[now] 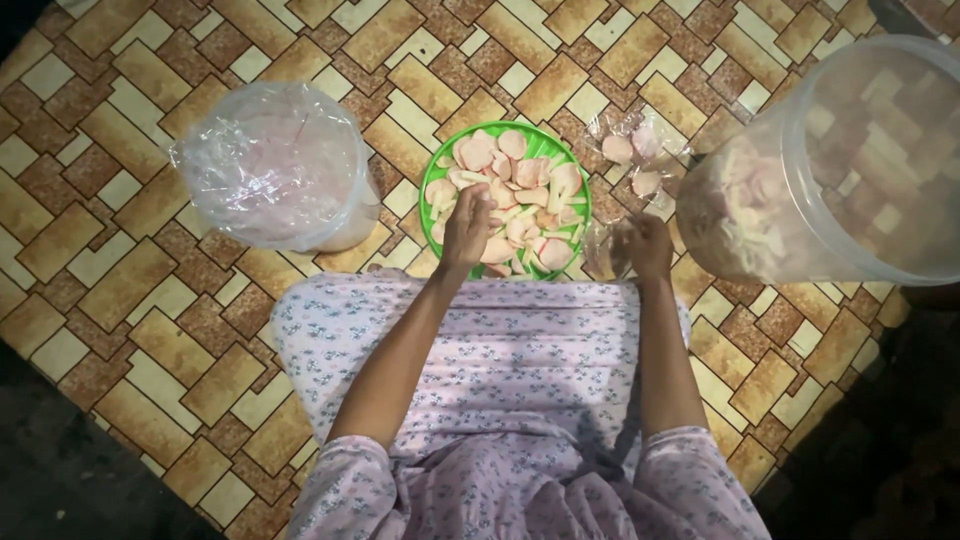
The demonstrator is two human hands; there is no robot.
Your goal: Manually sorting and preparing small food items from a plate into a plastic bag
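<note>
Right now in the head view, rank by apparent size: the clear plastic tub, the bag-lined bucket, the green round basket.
1. Clear plastic tub, though nearest the camera.
2. Bag-lined bucket.
3. Green round basket.

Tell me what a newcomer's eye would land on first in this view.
The bright green plate heaped with pale pink crackers stands out at centre on the patterned tile floor, with the left hand resting on the pile. Beside it the right hand grips a small clear bag. A big transparent container looms at right, and a plastic-lined tub sits at left.
</note>
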